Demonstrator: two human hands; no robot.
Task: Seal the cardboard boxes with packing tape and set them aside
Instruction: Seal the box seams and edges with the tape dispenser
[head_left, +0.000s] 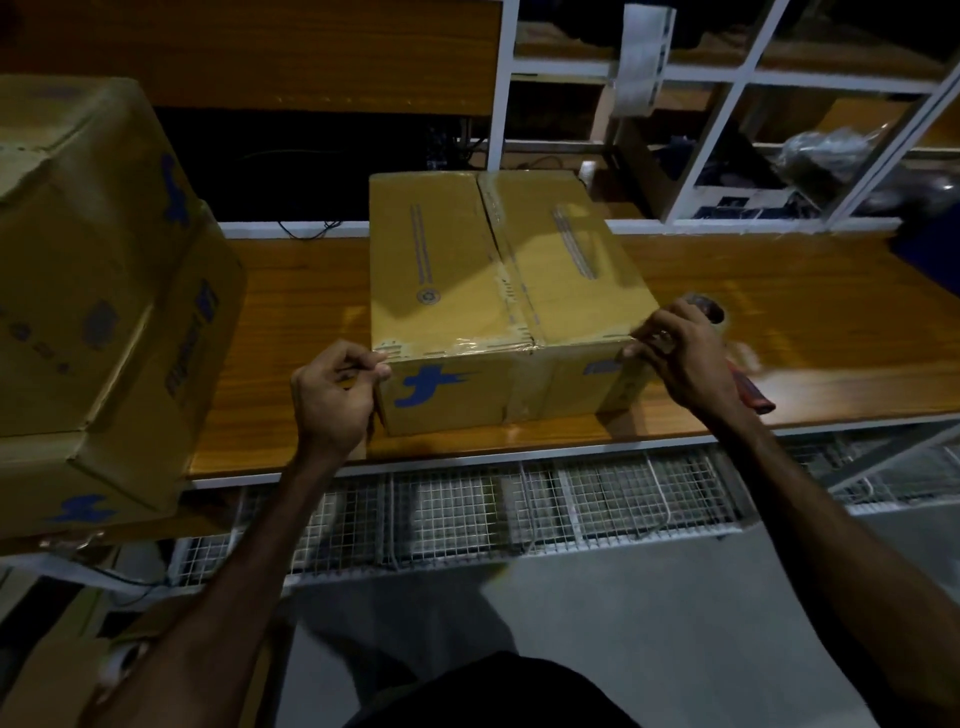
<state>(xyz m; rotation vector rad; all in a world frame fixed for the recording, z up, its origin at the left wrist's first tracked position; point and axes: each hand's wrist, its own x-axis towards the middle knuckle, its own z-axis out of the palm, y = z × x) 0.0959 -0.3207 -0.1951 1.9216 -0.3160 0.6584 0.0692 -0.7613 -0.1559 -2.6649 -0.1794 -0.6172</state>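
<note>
Taping near top edge of box (498, 291), centre of tabletop (779, 312). My left hand (335, 397) pinches tape end at 9 o'clock corner; right hand (680, 353) grips dispenser (748, 384) at 3 o'clock corner. Next, likely: cut tape, press down, move box aside.

Matt cardboard box (498, 291), glossy clear tape (511, 296); varnished wood table (779, 312); wire-mesh shelf (467, 519).

Packing station in a warehouse or stockroom, dim. Wooden bench (779, 322) on a white frame with wire-mesh baskets (467, 514) beneath. Printed shipping cartons stacked at left (93, 291) (blue logos), another (498, 291) taped mid-bench. White racking (727, 78) far right, holding wrapped goods.
</note>
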